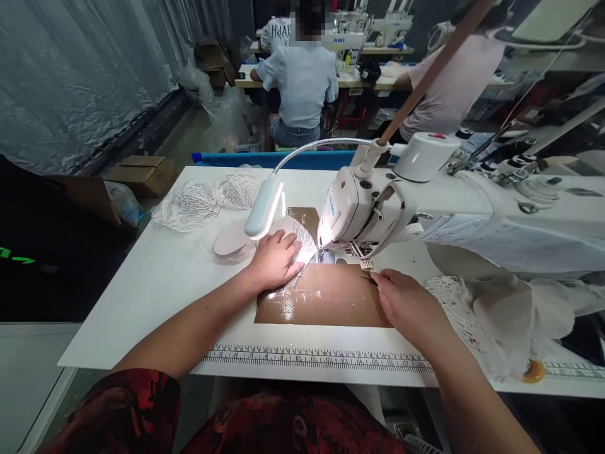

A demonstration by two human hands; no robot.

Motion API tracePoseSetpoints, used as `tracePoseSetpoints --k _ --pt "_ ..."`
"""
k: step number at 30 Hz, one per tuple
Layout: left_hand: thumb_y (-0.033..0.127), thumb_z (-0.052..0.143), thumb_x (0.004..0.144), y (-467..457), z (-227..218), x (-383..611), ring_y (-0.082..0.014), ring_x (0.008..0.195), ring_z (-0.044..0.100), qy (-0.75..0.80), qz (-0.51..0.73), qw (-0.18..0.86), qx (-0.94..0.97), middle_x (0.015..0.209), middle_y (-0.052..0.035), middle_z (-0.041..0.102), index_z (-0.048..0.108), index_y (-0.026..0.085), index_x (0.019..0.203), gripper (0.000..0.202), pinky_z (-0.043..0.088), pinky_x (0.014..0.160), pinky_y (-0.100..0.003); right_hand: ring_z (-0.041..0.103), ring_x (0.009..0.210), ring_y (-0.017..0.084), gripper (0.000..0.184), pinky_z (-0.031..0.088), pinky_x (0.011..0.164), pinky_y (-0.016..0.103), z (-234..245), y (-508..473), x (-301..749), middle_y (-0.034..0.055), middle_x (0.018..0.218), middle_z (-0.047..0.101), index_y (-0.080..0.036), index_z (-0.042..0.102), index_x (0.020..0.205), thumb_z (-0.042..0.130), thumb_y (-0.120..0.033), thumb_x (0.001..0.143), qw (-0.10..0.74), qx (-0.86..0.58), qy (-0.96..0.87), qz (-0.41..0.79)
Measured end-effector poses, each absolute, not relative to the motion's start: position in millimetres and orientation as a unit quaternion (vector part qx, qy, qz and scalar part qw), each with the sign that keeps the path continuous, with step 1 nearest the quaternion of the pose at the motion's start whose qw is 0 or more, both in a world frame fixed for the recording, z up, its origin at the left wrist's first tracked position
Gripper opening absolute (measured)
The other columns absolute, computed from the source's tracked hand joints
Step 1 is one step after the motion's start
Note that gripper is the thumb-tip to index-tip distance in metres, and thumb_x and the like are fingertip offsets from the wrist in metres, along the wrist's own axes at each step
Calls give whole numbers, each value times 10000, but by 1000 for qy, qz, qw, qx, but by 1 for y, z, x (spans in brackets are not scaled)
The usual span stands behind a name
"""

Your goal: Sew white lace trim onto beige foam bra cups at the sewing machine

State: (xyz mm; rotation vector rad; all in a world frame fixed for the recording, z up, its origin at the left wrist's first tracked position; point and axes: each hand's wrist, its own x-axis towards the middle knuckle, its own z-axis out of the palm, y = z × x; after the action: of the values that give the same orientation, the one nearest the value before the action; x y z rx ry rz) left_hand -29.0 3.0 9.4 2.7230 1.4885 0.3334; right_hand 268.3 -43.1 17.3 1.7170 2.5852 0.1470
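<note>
My left hand (276, 260) lies palm down on a white lace piece (302, 243), pressing it flat just left of the sewing machine's needle (326, 255); its fingers are curled close together on the cloth. My right hand (401, 301) rests on the brown mat (326, 299) right of the needle, fingertips pinched on a small dark tool (369, 275) that I cannot name. The white sewing machine head (352, 211) stands over the cloth. A gooseneck lamp (265, 208) shines on the work.
More lace cups (189, 205) lie at the table's far left, another pile (477, 309) at the right. A printed ruler (312, 358) runs along the front edge. Other people sit at machines beyond the table. Cardboard boxes (142, 173) stand on the floor, left.
</note>
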Motion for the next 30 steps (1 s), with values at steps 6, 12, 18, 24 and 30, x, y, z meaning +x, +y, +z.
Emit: tracePoseSetpoints --k 6,12,18,24,30 --pt "515 534 839 -54 44 -17 -327 1075 504 439 37 132 888 1214 -126 574 610 182 1126 447 486 764 -443 617 854 245 386 488 731 339 13 -46 276 147 1019 633 -87 586 1179 446 -58 820 44 541 838 60" --pt "403 577 859 -79 61 -31 -244 1210 492 354 143 320 867 1328 -98 530 515 203 1285 474 429 993 -387 629 898 256 367 489 732 354 9 -51 282 150 1023 655 -81 586 1162 374 -102 863 -61 560 826 7" --pt "343 649 766 -50 43 -46 -259 1031 589 525 166 389 739 1189 -124 597 505 153 1268 556 485 853 -381 642 889 211 344 492 750 316 19 -65 258 65 1024 687 -203 594 1184 418 -330 917 -209 542 794 -178" --pt "251 655 734 -41 31 -17 -206 973 574 396 209 543 710 1066 -73 606 547 153 1119 412 457 826 -307 593 882 203 312 453 724 292 32 -57 203 42 987 662 -204 656 993 606 -437 792 -244 482 774 -330" --pt "303 710 716 -39 23 -30 -133 755 539 396 241 611 642 861 -22 573 566 130 1017 376 438 676 -248 479 599 141 271 337 526 251 24 -53 194 -10 627 538 -170 608 732 559 -428 796 -220 526 719 -398"
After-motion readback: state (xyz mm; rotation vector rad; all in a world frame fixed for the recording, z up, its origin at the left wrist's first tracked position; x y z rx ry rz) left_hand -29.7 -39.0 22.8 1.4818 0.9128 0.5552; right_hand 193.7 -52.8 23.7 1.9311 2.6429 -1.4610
